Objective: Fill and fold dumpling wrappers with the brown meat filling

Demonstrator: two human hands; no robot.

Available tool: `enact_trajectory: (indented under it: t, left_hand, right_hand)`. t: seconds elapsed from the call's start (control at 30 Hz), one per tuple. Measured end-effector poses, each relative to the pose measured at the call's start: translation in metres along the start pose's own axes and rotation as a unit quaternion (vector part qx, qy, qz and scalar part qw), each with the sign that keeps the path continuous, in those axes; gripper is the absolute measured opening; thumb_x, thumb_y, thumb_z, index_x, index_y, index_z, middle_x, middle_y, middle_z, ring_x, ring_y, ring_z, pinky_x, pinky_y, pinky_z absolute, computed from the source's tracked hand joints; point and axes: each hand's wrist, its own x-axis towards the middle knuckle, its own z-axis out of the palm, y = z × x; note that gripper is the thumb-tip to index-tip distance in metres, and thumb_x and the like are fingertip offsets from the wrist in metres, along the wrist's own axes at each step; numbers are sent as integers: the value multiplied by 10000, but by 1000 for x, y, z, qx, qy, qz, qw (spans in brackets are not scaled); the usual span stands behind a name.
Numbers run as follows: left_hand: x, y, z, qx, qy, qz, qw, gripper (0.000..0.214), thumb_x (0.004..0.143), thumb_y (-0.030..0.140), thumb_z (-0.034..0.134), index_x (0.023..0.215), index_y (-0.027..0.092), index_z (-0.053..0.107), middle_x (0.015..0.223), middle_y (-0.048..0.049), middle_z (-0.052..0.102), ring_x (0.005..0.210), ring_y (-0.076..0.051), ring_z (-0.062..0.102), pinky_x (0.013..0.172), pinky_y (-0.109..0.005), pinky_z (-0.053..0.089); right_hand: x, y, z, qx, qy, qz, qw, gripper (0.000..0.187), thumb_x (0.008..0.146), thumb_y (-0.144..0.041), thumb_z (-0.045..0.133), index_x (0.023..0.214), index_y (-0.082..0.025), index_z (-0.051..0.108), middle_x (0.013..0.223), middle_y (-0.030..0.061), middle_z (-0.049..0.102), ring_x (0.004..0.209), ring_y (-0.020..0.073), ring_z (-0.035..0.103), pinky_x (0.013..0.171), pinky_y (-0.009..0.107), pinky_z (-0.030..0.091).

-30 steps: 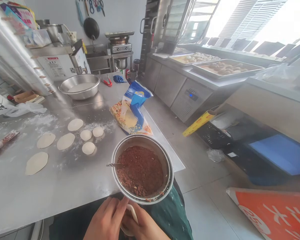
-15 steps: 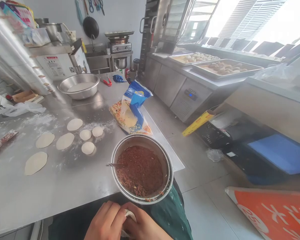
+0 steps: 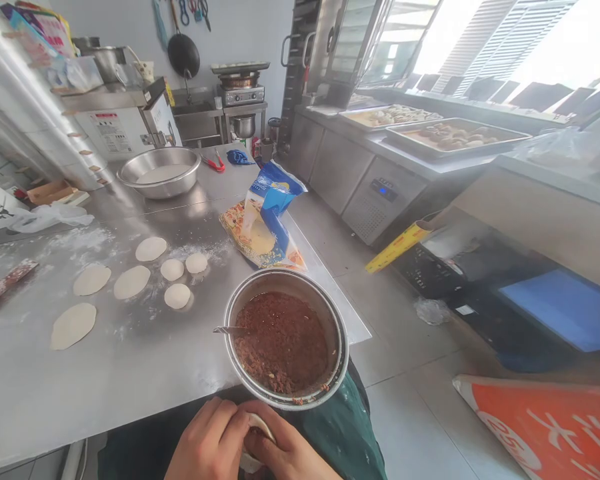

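Observation:
My left hand point(image 3: 207, 437) and my right hand point(image 3: 287, 443) meet at the bottom centre, in front of the metal table. Between them is a piece of dough point(image 3: 251, 462), its pale edge curling up at the fingertips; much of it is hidden. The fingers of both hands are closed on it. Just beyond them stands a steel pot point(image 3: 344, 347) of reddish-brown minced filling point(image 3: 283, 340). A spoon handle point(image 3: 226, 330) sticks out over its left rim. Larger dough rounds point(image 3: 131, 282) and smaller ones point(image 3: 177, 296) lie flat on the table to the left.
Behind the pot lies an opened blue-and-yellow bag point(image 3: 270, 220). A steel basin point(image 3: 183, 180) and red-handled tongs point(image 3: 215, 162) stand farther back. A floured rolling pin point(image 3: 5, 287) is at the left edge. An orange sack point(image 3: 545, 427) lies at lower right; filled trays point(image 3: 460, 137) rest on the right counter.
The fingers have shifted slightly around the dough, and more of its curled edge shows between them. The whole view has moved a little; the pot and dough rounds stay in place.

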Motion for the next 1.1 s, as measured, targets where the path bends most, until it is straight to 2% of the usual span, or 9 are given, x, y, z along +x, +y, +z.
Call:
enact_trajectory:
  t: [0.1, 0.2, 0.3, 0.37, 0.47, 0.63, 0.77, 0.9, 1.1]
  left_hand:
    - [1, 3, -1, -1, -4, -11, 1000, 167, 962, 74, 545, 1052, 170, 647, 835, -38, 641, 700, -183, 642, 628, -327, 576]
    - [2, 4, -1, 13, -11, 15, 1000, 364, 974, 70, 476, 1306, 111, 620, 885, -63, 672, 723, -189, 659, 634, -326, 586]
    - [2, 2, 0, 18, 1, 21, 1000, 291, 964, 68, 473, 1174, 138, 661, 864, -62, 667, 706, -192, 654, 619, -329, 574]
    - [2, 2, 1, 14, 16, 9, 1000, 173, 954, 80, 532, 1026, 171, 660, 828, -44, 652, 684, -186, 641, 617, -327, 561]
    - [4, 2, 1, 20, 21, 28, 999, 243, 966, 91, 531, 1161, 135, 669, 836, -47, 670, 691, -179, 650, 643, -317, 573]
    - [6, 1, 1, 22, 18, 31, 999, 267, 984, 83, 450, 1109, 144, 677, 833, -55, 672, 688, -180, 648, 636, -314, 568]
    - [6, 3, 0, 26, 22, 25, 999, 222, 970, 88, 496, 1087, 152, 674, 832, -48, 669, 700, -179, 649, 662, -313, 578]
    - [5, 0, -1, 24, 3, 51, 998, 346, 982, 104, 444, 1257, 98, 653, 873, -74, 691, 710, -194, 656, 647, -334, 593]
    - [2, -6, -4, 2, -8, 29, 1000, 281, 929, 62, 571, 1184, 123, 672, 918, -76, 693, 808, -210, 677, 735, -348, 622]
  right_hand:
    - [2, 4, -3, -33, 14, 5, 999, 296, 954, -466, 543, 1115, -223, 595, 873, -14, 560, 729, 159, 556, 647, 301, 476]
    - [-1, -4, -5, -84, 5, -38, 996, 210, 938, -435, 609, 968, -228, 631, 977, 22, 616, 941, 210, 575, 894, 358, 494]
    - [-5, -12, -5, -102, -2, -34, 994, 171, 944, -384, 582, 1005, -239, 650, 989, 27, 635, 1083, 249, 572, 1045, 401, 441]
    - [-5, -14, -5, -97, 9, -4, 995, 222, 959, -373, 518, 1097, -234, 624, 892, 9, 602, 1078, 257, 583, 1031, 415, 454]
    - [-4, -12, -4, -94, 18, 5, 995, 217, 925, -372, 557, 1064, -211, 597, 930, 10, 582, 1068, 245, 570, 1016, 389, 453]
    - [-1, -10, -3, -87, 12, 42, 995, 229, 902, -371, 553, 1051, -199, 580, 906, -7, 557, 748, 166, 523, 699, 328, 461]
    - [0, -7, -3, -80, 25, 0, 996, 200, 920, -355, 535, 1030, -202, 602, 933, 14, 595, 895, 205, 573, 872, 365, 477]
    - [1, -3, -4, -63, 16, 0, 998, 162, 854, -280, 615, 996, -202, 627, 947, 17, 618, 879, 201, 569, 775, 333, 486]
    - [19, 33, 1, 164, 83, 18, 983, 482, 869, -693, 579, 900, -216, 643, 794, 9, 611, 736, 191, 591, 565, 302, 482]
